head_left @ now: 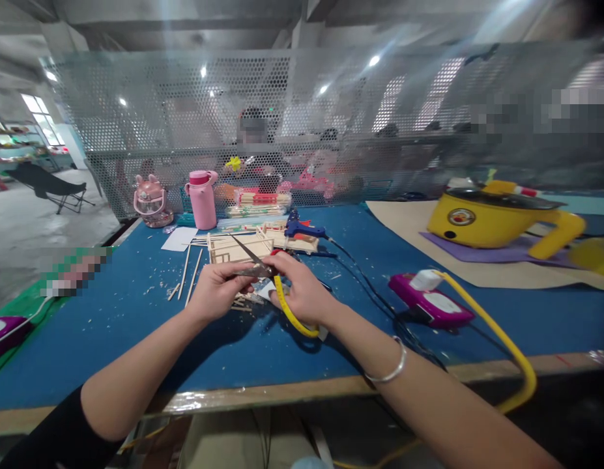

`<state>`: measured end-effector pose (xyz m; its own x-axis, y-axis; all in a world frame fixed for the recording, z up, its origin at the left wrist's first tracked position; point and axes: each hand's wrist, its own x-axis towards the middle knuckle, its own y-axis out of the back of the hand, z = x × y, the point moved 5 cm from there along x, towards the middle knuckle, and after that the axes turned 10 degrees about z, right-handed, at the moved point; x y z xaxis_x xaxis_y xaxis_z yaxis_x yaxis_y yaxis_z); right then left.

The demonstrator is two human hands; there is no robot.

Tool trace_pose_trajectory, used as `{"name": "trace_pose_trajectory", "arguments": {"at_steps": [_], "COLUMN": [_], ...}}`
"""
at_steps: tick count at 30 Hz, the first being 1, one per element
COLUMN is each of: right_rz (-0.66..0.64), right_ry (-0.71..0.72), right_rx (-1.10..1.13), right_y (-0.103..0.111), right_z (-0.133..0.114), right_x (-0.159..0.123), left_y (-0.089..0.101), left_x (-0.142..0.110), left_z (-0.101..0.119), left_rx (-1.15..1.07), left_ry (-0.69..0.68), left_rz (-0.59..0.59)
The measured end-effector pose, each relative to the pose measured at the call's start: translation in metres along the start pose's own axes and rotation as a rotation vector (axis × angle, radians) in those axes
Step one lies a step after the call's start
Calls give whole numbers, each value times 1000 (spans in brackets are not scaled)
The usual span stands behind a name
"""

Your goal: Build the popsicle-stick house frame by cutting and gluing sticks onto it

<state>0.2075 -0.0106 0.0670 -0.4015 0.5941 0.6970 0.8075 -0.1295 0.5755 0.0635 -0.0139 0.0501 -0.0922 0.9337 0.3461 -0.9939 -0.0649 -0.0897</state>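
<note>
Pink capped bottle (202,205), contents hidden, is standing beside a clear-bodied, pink-topped jug (154,207). Rounded yellow pot (477,225), dark-lidded, is resting on a purple mat (470,251). Metal scissors (265,270), blades parted, are being gripped by the right hand (306,292) above the blue tabletop (126,306), near a slatted wooden frame (223,249). Left hand (214,293) is meeting the blades; cannot tell whether it is pinching anything.

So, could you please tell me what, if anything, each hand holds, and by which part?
The right hand holds the scissors by the handles. The left hand is pinched near the blades; what it grips, if anything, cannot be told.
</note>
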Motion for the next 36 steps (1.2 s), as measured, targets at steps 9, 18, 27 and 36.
{"name": "trace_pose_trajectory", "arguments": {"at_steps": [9, 18, 27, 36], "right_rz": [22, -43, -52, -79], "right_ry": [32, 6, -2, -476], "right_rx": [1, -98, -118, -483], "right_y": [-1, -1, 2, 73], "right_z": [4, 15, 16, 33], "right_x": [-4, -4, 4, -16], "left_y": [1, 4, 8, 34], "left_x": [-2, 1, 8, 26], "left_z": [7, 5, -1, -3], "left_rx": [78, 123, 81, -23], "left_ry": [-70, 1, 67, 52], "left_rz": [6, 29, -27, 168]}}
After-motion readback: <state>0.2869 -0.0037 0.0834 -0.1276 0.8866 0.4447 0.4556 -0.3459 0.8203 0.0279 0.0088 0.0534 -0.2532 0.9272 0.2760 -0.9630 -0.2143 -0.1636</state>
